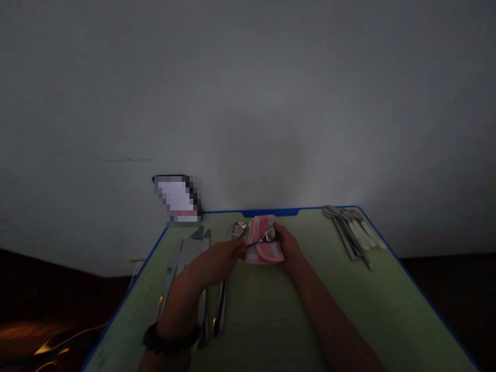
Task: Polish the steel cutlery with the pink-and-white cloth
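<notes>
My left hand (228, 256) is closed on the handle of a metal spoon (268, 236), whose bowl points right. Behind and under the spoon's bowl lies a pink and white striped cloth (260, 225). My right hand (287, 250) grips this cloth at its right side, close against the bowl; some of its fingers are hidden. Both hands are just above the table. Left of the cloth, partly behind my left hand, lies another shiny utensil (239, 228) with a broad head.
Several knives (174, 263) lie along the left of the green table (271, 325), which has a blue edge. Several spoons and white-handled utensils (351, 232) are grouped at the back right. A tablet-like screen (176, 199) leans on the wall (263, 103) behind.
</notes>
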`<state>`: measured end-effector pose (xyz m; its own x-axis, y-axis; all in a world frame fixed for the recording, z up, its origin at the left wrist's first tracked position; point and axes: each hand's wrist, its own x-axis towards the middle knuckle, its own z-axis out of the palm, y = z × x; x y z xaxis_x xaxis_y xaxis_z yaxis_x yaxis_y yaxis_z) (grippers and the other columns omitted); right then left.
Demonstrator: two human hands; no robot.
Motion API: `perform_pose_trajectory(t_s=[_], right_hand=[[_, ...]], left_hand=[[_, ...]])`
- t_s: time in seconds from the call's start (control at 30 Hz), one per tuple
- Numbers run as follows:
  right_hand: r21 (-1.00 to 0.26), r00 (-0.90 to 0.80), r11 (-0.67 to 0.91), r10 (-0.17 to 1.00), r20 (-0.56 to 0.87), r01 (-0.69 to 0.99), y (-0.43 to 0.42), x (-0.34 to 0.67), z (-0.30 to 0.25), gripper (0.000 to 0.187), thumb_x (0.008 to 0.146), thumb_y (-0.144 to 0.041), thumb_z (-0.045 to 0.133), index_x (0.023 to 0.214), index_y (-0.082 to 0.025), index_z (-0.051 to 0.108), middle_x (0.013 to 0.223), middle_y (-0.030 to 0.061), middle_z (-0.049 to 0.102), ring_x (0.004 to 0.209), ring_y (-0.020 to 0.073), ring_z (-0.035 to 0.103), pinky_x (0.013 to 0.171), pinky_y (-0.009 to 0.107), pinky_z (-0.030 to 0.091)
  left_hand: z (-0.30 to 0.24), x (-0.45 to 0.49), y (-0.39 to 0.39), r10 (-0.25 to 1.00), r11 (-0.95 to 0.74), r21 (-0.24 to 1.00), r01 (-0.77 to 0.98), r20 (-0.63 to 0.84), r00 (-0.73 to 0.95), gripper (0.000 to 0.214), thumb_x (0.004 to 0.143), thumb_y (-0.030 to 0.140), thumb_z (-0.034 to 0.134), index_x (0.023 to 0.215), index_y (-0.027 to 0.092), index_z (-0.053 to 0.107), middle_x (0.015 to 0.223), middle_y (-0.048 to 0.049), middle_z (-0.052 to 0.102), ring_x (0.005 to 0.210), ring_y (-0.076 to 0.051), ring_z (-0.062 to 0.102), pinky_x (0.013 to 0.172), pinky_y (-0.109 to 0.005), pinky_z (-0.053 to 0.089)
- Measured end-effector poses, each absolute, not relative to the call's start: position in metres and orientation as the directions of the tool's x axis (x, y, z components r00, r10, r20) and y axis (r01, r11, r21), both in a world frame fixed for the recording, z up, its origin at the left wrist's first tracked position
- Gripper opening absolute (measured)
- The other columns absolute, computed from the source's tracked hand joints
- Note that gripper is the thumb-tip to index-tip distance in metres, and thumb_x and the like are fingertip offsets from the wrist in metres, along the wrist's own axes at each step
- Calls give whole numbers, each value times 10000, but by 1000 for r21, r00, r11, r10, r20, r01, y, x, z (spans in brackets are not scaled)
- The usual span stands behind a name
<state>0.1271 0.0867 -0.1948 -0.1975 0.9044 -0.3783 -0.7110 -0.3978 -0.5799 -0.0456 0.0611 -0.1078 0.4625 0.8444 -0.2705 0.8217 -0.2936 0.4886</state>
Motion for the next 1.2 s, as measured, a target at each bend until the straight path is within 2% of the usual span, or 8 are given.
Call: perform_pose_trajectory(t_s=[0.2,0.4,0.63,0.77,0.9,1.0,1.1,1.2], right_hand=[[-701,-95,-286,949,-299,-653,87,132,-207,301,693,-434,639,793,-151,649,732,17,679,674,153,604,705,300,468],[-664,-100,-273,953,-287,-696,86,136,-198,324,656,-448,675,774,-150,631,724,26,667,692,166,603,712,318,475],[-722,-60,-244,961,-271,-647,81,133,-192,408,679,-528,628,829,-149,630,742,35,662,652,162,594,623,296,485],[-688,-84,-261,957,-279,-677,81,132,-188,440,723,-532,584,906,-135,635,810,55,676,711,171,612,687,305,493],[-530,-214,-299,952,-217,-794,86,137,-184,400,790,-475,516,956,-131,632,897,69,685,825,176,625,792,308,482],[-403,-181,-248,964,-197,-881,87,143,-186,225,814,-294,485,886,-151,643,852,38,695,831,133,627,805,248,476],[-433,-165,-223,972,-167,-873,87,143,-188,178,749,-107,504,845,-165,643,820,10,694,779,105,624,770,209,477],[-491,-198,-218,976,-92,-844,85,137,-187,225,738,-94,532,915,-183,636,904,13,686,825,118,620,809,234,469]], left_hand=[[-104,-48,59,830,-304,511,804,-272,487,266,888,261,283,798,200,527,818,-35,626,772,-177,578,682,-258,400],[-99,-42,58,812,-305,532,790,-288,508,276,876,238,262,799,194,523,783,-26,604,754,-172,562,675,-261,400],[-97,-39,57,816,-279,514,811,-318,483,282,872,218,254,773,195,517,731,-24,583,706,-170,555,645,-266,401],[-101,-33,57,843,-274,510,815,-280,459,277,882,244,261,773,195,511,744,-31,591,710,-177,559,636,-272,397],[-106,-29,61,883,-260,510,820,-218,415,286,897,264,240,838,188,510,796,-51,603,731,-183,570,652,-283,397],[-105,-28,62,914,-222,488,844,-198,355,273,899,260,229,835,189,484,767,-47,594,703,-179,569,633,-280,392],[-102,-30,63,922,-214,464,859,-195,335,259,901,263,229,821,193,465,741,-43,589,676,-181,572,610,-279,384],[-101,-33,62,918,-219,439,872,-211,337,234,894,245,243,835,195,464,746,-47,596,667,-185,577,597,-280,378]])
